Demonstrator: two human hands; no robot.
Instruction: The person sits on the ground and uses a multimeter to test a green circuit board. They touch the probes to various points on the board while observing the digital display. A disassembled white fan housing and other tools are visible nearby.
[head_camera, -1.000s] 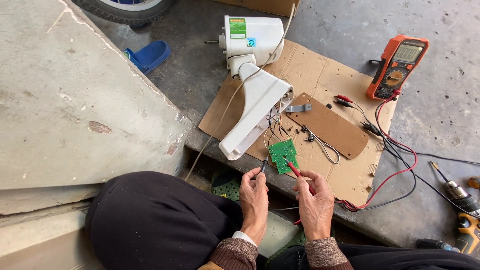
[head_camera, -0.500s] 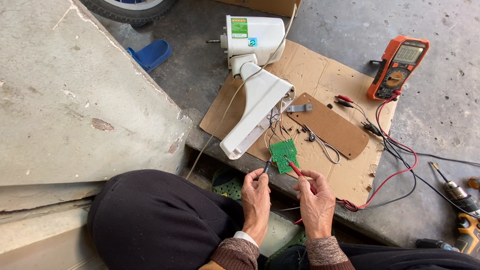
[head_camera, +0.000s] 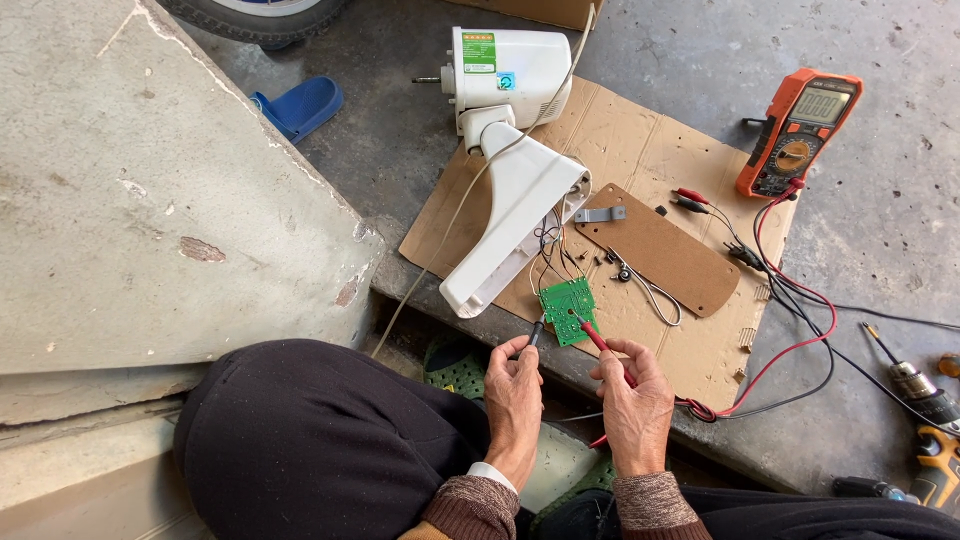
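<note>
Fan stand housing (head_camera: 515, 225) opened, brown base cover (head_camera: 660, 248) off at 3 o'clock of it; green circuit board (head_camera: 567, 310) pulled out onto cardboard (head_camera: 640, 150). Left hand (head_camera: 513, 395) fingers pinching black probe (head_camera: 536, 333), right hand (head_camera: 635, 400) fingers pinching red probe (head_camera: 595, 337), both tips at board. Probing in progress; reassembly not begun; multimeter (head_camera: 798, 132) at 1 o'clock.

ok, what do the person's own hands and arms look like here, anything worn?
Both hands bare, no gloves, rings or watch visible. Left hand and right hand come out of brown knitted cuffs; a strip of white under-sleeve shows at the left wrist. Forearms are out of frame.
</note>
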